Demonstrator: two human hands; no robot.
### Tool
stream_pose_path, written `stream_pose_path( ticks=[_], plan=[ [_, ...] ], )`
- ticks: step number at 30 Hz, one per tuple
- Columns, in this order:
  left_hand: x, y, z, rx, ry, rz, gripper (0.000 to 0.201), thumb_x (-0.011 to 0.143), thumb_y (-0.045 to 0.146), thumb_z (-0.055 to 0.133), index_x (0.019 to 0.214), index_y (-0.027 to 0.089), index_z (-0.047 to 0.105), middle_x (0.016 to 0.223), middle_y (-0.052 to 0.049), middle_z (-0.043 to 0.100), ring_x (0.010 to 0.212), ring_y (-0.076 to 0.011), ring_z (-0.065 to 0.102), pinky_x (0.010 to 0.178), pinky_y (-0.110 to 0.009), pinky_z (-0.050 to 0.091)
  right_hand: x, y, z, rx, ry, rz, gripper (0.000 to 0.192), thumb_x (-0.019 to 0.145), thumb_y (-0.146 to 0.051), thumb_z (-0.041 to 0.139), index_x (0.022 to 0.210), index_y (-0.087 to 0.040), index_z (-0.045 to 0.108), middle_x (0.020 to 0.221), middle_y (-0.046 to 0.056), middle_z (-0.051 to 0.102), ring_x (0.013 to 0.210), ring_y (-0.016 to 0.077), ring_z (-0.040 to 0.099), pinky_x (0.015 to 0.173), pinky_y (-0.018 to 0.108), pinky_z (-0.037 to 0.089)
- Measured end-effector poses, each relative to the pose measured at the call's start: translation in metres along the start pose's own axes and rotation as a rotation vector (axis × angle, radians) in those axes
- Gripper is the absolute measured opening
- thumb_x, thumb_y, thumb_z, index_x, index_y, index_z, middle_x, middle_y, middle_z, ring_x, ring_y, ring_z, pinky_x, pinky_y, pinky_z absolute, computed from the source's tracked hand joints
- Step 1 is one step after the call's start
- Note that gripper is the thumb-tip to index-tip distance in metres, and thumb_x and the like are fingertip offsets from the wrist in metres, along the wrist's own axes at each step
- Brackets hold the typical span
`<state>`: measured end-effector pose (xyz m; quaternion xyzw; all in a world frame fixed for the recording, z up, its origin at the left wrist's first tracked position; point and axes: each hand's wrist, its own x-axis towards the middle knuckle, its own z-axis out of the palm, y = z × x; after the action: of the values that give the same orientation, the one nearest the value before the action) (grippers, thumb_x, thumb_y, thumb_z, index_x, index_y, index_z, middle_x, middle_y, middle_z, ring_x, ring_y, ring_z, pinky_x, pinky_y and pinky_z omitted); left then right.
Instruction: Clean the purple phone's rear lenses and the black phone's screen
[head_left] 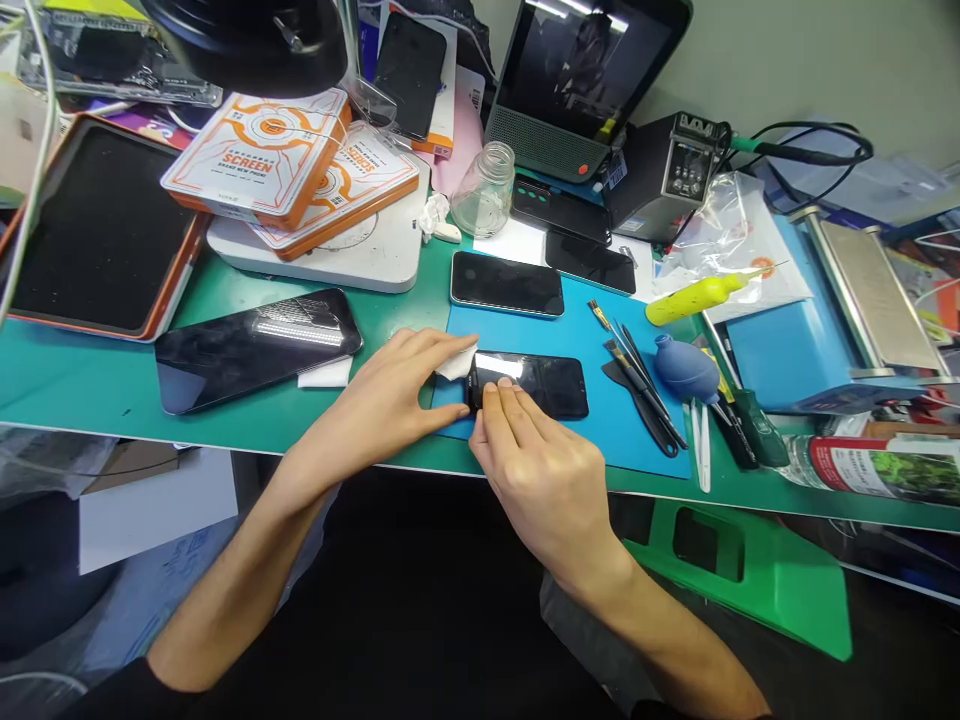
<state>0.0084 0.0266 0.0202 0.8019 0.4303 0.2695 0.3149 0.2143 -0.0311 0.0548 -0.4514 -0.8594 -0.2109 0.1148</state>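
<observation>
A black smartphone (555, 385) lies screen up on a blue mat (517, 445). At its left end, the thumb and index finger of my left hand (394, 395) are set apart, bracketing the phone's two long edges. A crumpled white tissue (457, 363) sits by that index fingertip. My right hand (544, 450) has its fingers bunched together and pressed down on the left half of the screen; anything under the fingertips is hidden. Just behind lies a second dark phone (507, 284), and another (590, 262) rests to its right.
Brushes (637, 375), a blue air blower (686, 368), white tweezers (700, 445) and a yellow syringe-like bottle (694, 298) lie on the right. A large phone screen (259, 350) is at left. Orange-white screen boxes (259, 160), a glass jar (486, 190) and a monitor (585, 80) stand behind.
</observation>
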Motion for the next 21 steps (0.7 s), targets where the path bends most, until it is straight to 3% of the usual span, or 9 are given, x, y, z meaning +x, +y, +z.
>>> stream_pose_path(
  ticks=[4,9,13,21],
  plan=[
    [-0.001,0.002,0.0,0.001,0.005,-0.016,0.062,0.105,0.04,0.074,0.16,0.026,0.05,0.151,-0.013,0.062,0.135,-0.0323,0.063,0.117,-0.061,0.054,-0.001,0.011,-0.005,0.092,0.065,0.031,0.019,0.103,-0.013,0.074,0.121,-0.009,0.075,0.104,0.006,0.083,0.088,0.0141,0.08,0.08,0.026,0.068],
    [0.0,0.003,0.0,-0.004,0.01,-0.026,0.059,0.105,0.039,0.074,0.159,0.026,0.052,0.149,-0.012,0.063,0.135,-0.0319,0.063,0.117,-0.06,0.054,-0.004,0.021,-0.006,0.231,0.047,0.054,0.035,0.106,-0.022,0.075,0.136,-0.005,0.072,0.132,0.009,0.081,0.113,0.0186,0.08,0.099,0.03,0.063],
    [0.001,0.005,-0.001,-0.016,-0.002,-0.039,0.06,0.104,0.037,0.075,0.158,0.027,0.053,0.149,-0.011,0.063,0.135,-0.032,0.063,0.118,-0.061,0.053,-0.005,0.025,-0.001,0.259,-0.003,0.112,0.042,0.106,-0.033,0.076,0.138,-0.006,0.072,0.131,0.009,0.08,0.115,0.0245,0.078,0.099,0.037,0.061],
    [0.003,0.008,-0.005,-0.033,-0.037,-0.071,0.062,0.102,0.032,0.078,0.159,0.029,0.053,0.149,-0.009,0.063,0.135,-0.0313,0.061,0.118,-0.06,0.052,-0.004,0.03,0.006,0.283,-0.041,0.141,0.036,0.106,-0.039,0.074,0.127,-0.011,0.077,0.127,0.008,0.081,0.113,0.0232,0.077,0.093,0.036,0.06]
  ],
)
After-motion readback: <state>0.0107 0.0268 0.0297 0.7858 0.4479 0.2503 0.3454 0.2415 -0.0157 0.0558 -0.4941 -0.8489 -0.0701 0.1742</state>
